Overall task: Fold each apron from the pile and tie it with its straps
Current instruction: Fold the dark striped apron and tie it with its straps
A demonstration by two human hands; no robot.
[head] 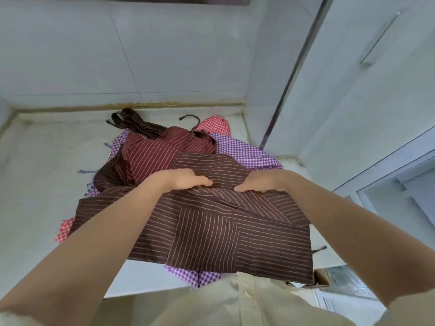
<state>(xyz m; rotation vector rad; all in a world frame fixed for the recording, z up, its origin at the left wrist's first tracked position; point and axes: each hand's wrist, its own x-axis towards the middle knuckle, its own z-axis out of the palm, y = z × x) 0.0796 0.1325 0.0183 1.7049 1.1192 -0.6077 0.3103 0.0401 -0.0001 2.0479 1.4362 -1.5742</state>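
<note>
Both hands, left hand and right hand, grip a fold of the brown striped apron atop the pile.

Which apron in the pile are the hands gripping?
The dark brown striped apron on top: left hand and right hand both grip its fold. The maroon striped apron, purple checked apron and red checked apron lie ungripped.

Domestic kitchen or utility corner, by the look of it.
Pale stone tabletop boxed in behind by large white wall tiles, grimy sealant seam along its back edge, tall white cabinet door with bar handle to its right.
</note>
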